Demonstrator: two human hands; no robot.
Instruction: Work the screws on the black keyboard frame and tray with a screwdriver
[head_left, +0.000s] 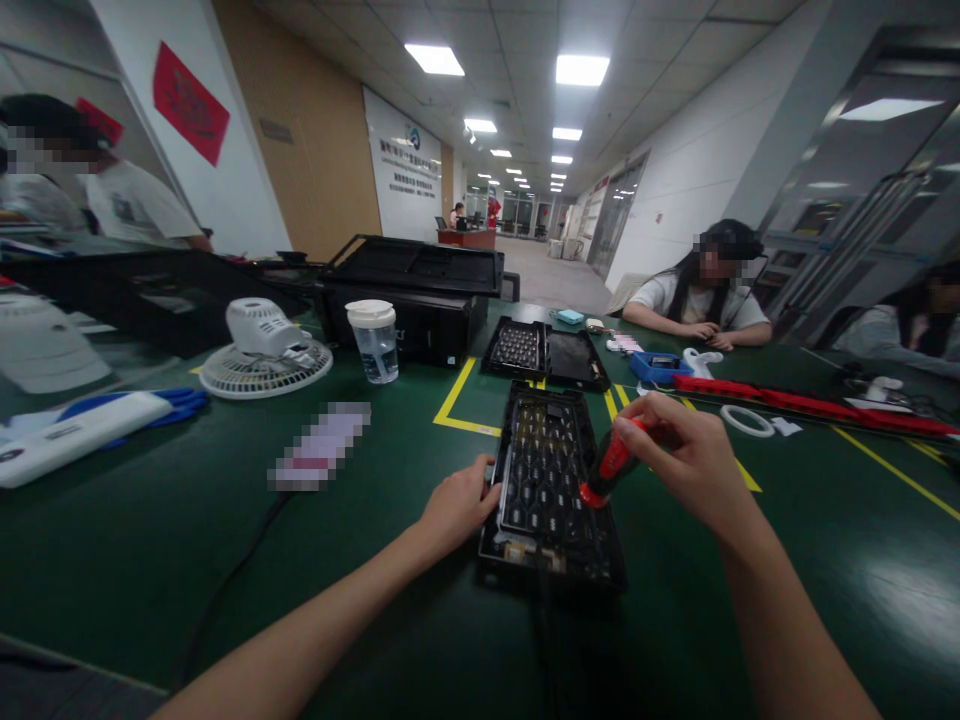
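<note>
A black rectangular device with rows of dark cells lies on the green table. My left hand grips its left edge, with the fingers partly hidden by the frame. Above the device's right side, my right hand holds a red and black screwdriver, tilted, with its red end low over the cells. Whether the tool touches the device is unclear. Just behind lies a similar opened black case, with a honeycomb-like half on the left.
A lidded cup, a white fan and a pixelated phone-like item stand or lie left. Large black equipment is behind. A blue box, white ring and red strip lie right. People sit around the table.
</note>
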